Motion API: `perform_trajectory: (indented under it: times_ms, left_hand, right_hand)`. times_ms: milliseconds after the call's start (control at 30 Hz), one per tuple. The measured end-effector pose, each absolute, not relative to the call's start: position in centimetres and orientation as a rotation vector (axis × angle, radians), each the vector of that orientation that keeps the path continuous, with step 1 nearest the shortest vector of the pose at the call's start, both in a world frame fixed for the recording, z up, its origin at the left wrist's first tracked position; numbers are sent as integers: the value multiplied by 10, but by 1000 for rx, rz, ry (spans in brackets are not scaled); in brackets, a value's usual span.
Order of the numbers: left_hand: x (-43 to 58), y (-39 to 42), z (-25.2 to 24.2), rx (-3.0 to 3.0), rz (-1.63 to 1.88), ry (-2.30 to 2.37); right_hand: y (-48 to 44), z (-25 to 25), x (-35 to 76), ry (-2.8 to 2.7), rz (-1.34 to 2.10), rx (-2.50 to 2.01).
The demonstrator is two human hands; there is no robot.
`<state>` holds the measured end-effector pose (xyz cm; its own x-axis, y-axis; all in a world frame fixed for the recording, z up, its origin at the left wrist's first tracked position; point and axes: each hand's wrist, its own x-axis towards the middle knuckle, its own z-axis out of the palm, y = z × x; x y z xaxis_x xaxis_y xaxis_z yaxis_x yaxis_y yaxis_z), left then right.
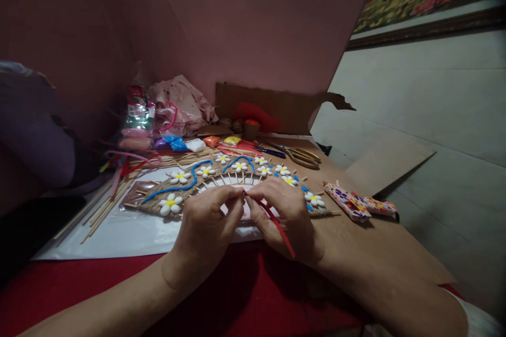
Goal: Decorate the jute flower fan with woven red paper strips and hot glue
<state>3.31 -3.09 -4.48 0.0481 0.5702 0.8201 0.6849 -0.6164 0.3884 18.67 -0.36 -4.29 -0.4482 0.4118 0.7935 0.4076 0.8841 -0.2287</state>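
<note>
**Two-handed pinch on a red strip, flowery twine arch right behind it**

Clock centre is where the fingertips meet, with 12 pointing away from the person. The left hand [209, 216] and right hand [288, 213] come together there, and both grips are narrow: thumb and finger pinched on a thin red strip [280, 226]. Its upper end sits at the fingertips and the rest trails past the right hand towards 5 o'clock. My guess is that's for fine control, one hand working the tip while the other keeps the tail out of the way. Can't tell if the strip touches anything beyond the fingers.

The twine arch [220, 175] lies flat, curving from 9 over 12 to 3, partly hidden by the hands. It's got white flowers [171, 204] with yellow middles, wavy blue lines [169, 188], and bare spokes [336, 213] poking out at the edges. The hollow of the curve faces the person, probably so the inner edge is easy to reach. Under its left part there's a white sheet [154, 234], maybe to keep the surface clean.

Loose sticks [174, 158] are around 9 to 10. Coloured packets (blue [176, 143], white [195, 145], orange [212, 141], yellow [232, 140]) line up from 10 to 12 behind the arch, I'd say to be handy without crowding the hands. Pliers [303, 158] sit near 2, and a flowery cloth bundle [351, 201] is at 3 on brown board [387, 242].
</note>
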Motion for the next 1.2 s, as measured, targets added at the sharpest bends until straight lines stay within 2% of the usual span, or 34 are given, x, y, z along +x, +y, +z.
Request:
perform_trajectory:
  times_ms: [833, 1200]
  left_hand:
    - [38, -32, -46, -2208, -1594, -1328]
    - [39, -33, -42, -2237, -1758, -1332]
  right_hand:
    - [-4, -43, 185, -2052, -31, -623]
    - [1, -45, 188, -2071, -56, -672]
